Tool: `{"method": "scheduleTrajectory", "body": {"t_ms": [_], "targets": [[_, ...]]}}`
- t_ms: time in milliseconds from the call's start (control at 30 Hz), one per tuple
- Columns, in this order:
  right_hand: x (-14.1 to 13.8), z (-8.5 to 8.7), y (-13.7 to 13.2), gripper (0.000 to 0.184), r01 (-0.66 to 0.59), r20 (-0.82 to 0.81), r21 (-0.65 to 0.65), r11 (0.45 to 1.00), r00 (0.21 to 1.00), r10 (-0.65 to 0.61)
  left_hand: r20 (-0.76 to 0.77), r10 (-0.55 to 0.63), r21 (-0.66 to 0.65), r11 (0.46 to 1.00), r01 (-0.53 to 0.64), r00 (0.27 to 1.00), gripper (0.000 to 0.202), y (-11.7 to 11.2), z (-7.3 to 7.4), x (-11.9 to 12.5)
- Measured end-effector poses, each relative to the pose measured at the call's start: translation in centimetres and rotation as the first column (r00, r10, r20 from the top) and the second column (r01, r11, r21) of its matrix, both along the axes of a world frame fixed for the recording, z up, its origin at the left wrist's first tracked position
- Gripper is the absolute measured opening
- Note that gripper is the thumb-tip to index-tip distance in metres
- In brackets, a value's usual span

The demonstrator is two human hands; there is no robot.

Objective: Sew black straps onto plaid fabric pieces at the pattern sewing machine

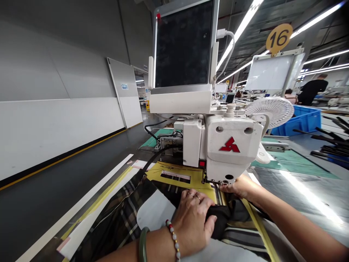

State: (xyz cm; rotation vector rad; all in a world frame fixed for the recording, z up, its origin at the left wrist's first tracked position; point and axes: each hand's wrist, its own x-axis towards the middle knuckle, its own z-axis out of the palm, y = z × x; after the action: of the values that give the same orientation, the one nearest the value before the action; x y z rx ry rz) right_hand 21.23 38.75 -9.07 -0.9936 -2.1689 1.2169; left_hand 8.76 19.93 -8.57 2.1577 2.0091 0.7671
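Hands sit low on the work: the left hand (191,225) curls over a black fabric fold (218,222), pressing it onto plaid cloth (120,222); the right hand (240,187) lies open, fingertips just beside the sewing machine head (231,145), at the edge of a yellow template (174,174).

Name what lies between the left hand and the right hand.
Between the left hand and right hand, the head view shows bunched black fabric on plaid cloth.
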Motion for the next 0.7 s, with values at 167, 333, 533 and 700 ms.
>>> {"method": "scheduleTrajectory", "body": {"t_ms": [167,333,533,700], "targets": [[-0.5,0.3,-1.0,0.033,0.088,-0.006,0.148,0.985,0.996,-0.088,0.005,0.006,-0.007,1.0,-0.006,1.0,0.026,-0.1,0.2,0.1],[-0.8,-0.9,-1.1,0.031,0.118,-0.054,0.209,0.971,0.993,-0.109,-0.002,0.018,0.002,1.0,-0.018,1.0,0.027,-0.1,0.2,0.1],[-1.0,-2.3,-0.5,0.031,0.129,-0.058,0.272,0.954,0.991,-0.118,-0.012,0.013,0.023,1.0,-0.013,1.0,0.025,-0.1,0.0,0.0],[-1.2,-3.1,-0.1,0.032,0.119,-0.041,0.3,0.947,0.993,-0.112,-0.018,0.014,0.037,0.999,-0.013,1.0,0.025,-0.1,-0.3,0.1]]}}
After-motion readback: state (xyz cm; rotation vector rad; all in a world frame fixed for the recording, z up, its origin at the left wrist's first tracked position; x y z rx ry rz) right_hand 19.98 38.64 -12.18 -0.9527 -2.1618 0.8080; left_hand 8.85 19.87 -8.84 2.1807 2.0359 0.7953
